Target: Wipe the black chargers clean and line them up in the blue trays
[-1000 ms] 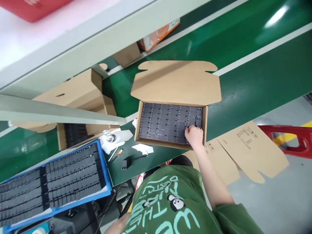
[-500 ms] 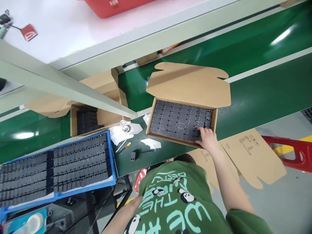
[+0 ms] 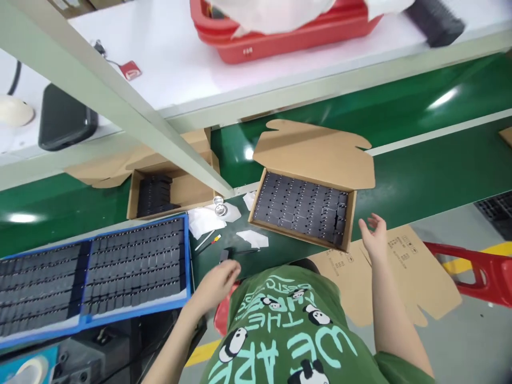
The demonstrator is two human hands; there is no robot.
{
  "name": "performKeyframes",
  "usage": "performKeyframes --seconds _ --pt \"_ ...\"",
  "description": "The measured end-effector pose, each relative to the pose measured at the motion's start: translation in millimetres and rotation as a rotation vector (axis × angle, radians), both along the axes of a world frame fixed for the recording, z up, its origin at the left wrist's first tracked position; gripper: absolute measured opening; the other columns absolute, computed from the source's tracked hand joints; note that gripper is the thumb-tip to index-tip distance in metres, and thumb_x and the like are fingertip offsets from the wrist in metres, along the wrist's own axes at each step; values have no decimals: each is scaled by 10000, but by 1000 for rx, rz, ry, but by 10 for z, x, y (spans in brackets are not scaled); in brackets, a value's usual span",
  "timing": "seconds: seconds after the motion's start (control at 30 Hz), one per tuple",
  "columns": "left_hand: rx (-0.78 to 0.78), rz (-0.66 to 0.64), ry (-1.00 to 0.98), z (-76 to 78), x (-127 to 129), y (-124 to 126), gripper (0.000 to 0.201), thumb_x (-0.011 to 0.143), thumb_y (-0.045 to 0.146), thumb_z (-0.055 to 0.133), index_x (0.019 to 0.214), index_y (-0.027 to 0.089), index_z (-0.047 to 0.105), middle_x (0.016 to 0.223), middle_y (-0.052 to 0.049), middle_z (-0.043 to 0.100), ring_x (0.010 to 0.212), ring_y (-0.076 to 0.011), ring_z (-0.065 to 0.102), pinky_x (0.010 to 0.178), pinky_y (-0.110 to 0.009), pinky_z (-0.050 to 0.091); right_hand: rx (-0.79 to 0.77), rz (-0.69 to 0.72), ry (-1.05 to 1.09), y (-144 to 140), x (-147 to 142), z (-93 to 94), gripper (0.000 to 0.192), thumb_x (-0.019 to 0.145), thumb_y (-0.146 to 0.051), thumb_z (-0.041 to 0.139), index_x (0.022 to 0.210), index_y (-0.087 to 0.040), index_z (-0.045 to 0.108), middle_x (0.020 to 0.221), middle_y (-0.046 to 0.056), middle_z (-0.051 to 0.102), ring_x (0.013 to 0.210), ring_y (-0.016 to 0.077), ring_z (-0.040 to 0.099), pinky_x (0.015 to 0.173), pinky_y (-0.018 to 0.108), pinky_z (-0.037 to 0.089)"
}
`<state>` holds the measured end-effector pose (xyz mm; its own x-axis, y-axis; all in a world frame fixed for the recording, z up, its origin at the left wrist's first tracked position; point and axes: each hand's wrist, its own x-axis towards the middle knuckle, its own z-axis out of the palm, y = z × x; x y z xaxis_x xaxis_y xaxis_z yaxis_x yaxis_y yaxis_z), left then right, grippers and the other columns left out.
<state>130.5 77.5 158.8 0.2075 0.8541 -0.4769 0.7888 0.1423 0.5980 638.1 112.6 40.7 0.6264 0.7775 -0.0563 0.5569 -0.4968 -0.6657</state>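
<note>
While black blocks (image 3: 298, 207) seem mid-arrangement in a box (image 3: 352, 220), touching them calls for reaching: right hand (image 3: 375, 236) spread empty, hold unclear in left hand (image 3: 217, 281).

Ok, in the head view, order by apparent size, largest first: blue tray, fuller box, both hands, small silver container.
1. Blue tray, cut off by the frame
2. Fuller box
3. Left hand and right hand: too alike to rank
4. Silver container
</note>
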Motion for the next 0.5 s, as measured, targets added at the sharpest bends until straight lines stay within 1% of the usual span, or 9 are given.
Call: performKeyframes --seconds 0.03,0.1,0.2,0.27,0.3,0.37,0.43,0.5 --pt "43 -15 -42 -79 70 259 148 950 324 631 898 205 702 928 -28 711 854 -170 678 814 -332 572 8 -59 33 131 104 38 483 987 -461 589 1368 -176 504 1281 116 584 1120 262 611 925 466 543" --pt "143 -6 -97 -253 320 825 186 987 316 594 1057 161 670 1093 -63 695 1014 -198 667 921 -409 559 22 -142 96 431 325 138 418 996 -427 600 1325 -173 550 1253 102 607 1061 235 636 900 444 564" --pt "237 46 -118 -494 864 1631 247 972 339 632 1133 153 653 1198 -88 666 1117 -235 641 984 -474 538 20 -190 189 875 626 274 347 996 -395 618 1249 -158 603 1194 87 642 1001 209 660 861 410 585" --pt "277 113 -110 -607 1197 2093 293 964 342 644 1194 160 640 1268 -99 640 1178 -258 617 1013 -504 523 12 -196 240 1124 766 314 328 992 -378 630 1232 -155 615 1187 85 649 1001 207 665 861 407 589" --pt "295 164 -99 -644 1325 2312 326 962 343 646 1236 166 624 1315 -106 617 1209 -270 601 1025 -517 515 10 -196 259 1232 816 319 331 989 -371 636 1239 -156 613 1197 86 648 1012 210 664 869 412 589" --pt "324 294 -66 -683 1497 2741 401 959 345 648 1318 179 579 1405 -120 557 1254 -292 570 1040 -539 503 10 -199 288 1414 886 309 345 985 -362 643 1263 -162 604 1234 92 636 1046 220 657 890 425 585" --pt "323 434 -36 -685 1582 3157 444 957 350 651 1356 184 551 1435 -126 529 1259 -301 563 1035 -545 506 9 -206 311 1562 928 289 352 984 -360 644 1275 -165 599 1255 96 627 1062 226 653 897 432 584" --pt "283 548 -28 -677 1615 3524 432 956 358 653 1339 179 561 1385 -123 563 1205 -285 597 994 -516 536 12 -203 337 1686 951 262 346 986 -364 641 1265 -163 603 1240 94 631 1043 220 657 880 422 590"
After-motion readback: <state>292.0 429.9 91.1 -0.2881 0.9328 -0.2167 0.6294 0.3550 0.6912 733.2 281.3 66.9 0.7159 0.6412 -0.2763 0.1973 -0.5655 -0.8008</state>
